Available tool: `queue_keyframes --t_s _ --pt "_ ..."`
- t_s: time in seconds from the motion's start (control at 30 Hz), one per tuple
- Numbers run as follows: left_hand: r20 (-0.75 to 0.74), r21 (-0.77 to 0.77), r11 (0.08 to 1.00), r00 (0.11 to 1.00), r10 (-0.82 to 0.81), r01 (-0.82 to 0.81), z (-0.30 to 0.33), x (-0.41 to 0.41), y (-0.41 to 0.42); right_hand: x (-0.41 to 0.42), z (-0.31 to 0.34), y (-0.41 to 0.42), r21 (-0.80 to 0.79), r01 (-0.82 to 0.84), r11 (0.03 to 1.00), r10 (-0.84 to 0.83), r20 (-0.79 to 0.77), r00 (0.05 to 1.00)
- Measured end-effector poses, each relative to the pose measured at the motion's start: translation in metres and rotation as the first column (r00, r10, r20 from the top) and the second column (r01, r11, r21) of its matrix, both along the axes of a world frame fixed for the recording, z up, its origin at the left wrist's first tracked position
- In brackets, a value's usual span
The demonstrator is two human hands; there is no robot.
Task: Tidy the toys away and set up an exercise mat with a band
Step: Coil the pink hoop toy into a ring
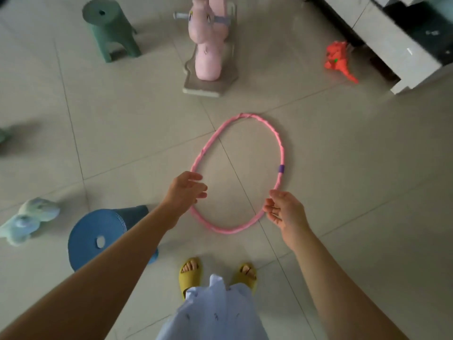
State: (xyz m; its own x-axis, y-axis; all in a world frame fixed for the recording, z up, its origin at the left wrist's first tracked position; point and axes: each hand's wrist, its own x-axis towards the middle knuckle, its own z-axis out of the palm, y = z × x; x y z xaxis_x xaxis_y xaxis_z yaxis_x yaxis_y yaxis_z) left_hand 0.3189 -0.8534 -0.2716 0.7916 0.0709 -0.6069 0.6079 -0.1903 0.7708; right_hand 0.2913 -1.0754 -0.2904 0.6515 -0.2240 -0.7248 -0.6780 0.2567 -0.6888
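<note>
A pink hoop (282, 148) with a purple band lies flat on the tiled floor in front of my feet. My left hand (187, 190) hovers over its near left side with fingers apart, holding nothing. My right hand (284, 208) hovers by its near right side, fingers loosely spread and empty. A pink rocking horse (208, 45) stands beyond the hoop. An orange dinosaur toy (339, 61) lies at the far right. A pale green plush toy (27, 219) lies at the left.
A blue stool (98, 231) stands near my left arm, and a green stool (110, 28) at the far left. A white cabinet (392, 45) fills the far right corner. My feet wear yellow slippers (191, 273).
</note>
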Motion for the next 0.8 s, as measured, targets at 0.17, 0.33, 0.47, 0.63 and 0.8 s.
queue_keyframes --t_s 0.17,0.33,0.47,0.63,0.8 --pt "-0.115 0.008 1.0 0.993 0.021 -0.021 -0.094 0.005 0.001 0.003 -0.102 0.013 0.011 -0.003 1.0 0.004 -0.085 0.996" --pt "-0.198 0.012 0.998 0.978 0.07 -0.069 -0.198 -0.005 -0.003 -0.008 -0.224 0.024 -0.024 -0.036 0.999 0.031 -0.174 0.984" --pt "-0.245 0.002 0.996 0.966 0.082 -0.084 -0.282 -0.016 -0.008 -0.02 -0.324 0.036 -0.096 -0.176 0.98 0.152 -0.218 0.964" --pt "-0.267 0.008 0.998 0.961 0.068 -0.068 -0.371 -0.025 -0.01 -0.029 -0.428 0.051 -0.283 -0.499 0.819 0.441 -0.246 0.863" --pt "-0.279 0.012 0.998 0.958 0.064 -0.063 -0.444 -0.036 0.0 -0.034 -0.518 0.062 -0.48 -0.756 0.445 0.705 -0.334 0.626"
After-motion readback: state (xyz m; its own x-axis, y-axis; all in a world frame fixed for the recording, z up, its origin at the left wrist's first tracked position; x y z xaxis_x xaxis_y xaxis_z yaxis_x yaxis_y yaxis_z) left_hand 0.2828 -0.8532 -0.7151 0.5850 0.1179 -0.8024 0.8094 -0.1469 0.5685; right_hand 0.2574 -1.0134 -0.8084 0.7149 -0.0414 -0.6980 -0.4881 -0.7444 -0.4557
